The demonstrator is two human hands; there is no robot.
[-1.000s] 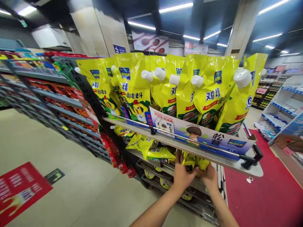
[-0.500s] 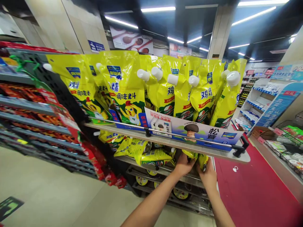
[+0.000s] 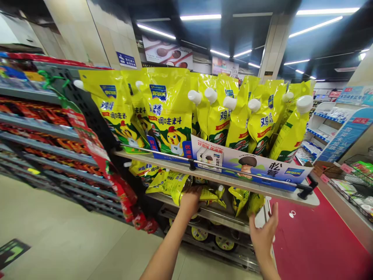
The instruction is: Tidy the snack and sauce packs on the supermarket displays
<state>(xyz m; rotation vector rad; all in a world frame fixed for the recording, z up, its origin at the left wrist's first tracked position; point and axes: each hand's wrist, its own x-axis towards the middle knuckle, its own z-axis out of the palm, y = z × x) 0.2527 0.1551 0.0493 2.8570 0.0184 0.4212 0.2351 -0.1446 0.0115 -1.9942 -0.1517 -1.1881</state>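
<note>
My left hand (image 3: 190, 203) has its fingers curled over a yellow seasoning pouch (image 3: 207, 194) that lies flat on the second shelf; the fingertips are partly hidden. Against its left side lies another yellow pouch (image 3: 167, 184), its silver end facing the hand. My right hand (image 3: 264, 231) is open at the shelf's right end, thumb and fingers apart and nothing between them. Just above and behind it stands a yellow pouch (image 3: 255, 203), with a further pouch (image 3: 240, 199) leaning to its left. Whether the right fingertips touch a pouch I cannot tell.
Upright chicken-seasoning pouches (image 3: 171, 116) with white caps fill the top shelf behind a metal rail (image 3: 221, 167) and a printed card strip (image 3: 247, 165), overhanging my hands. Round yellow-lidded tubs (image 3: 224, 242) sit below. Red packets (image 3: 128, 202) hang at the left.
My left hand has moved left from the right-hand pouches to the lying pouch. My right hand has let go of the end pouch and drawn back, its fingers opening.
</note>
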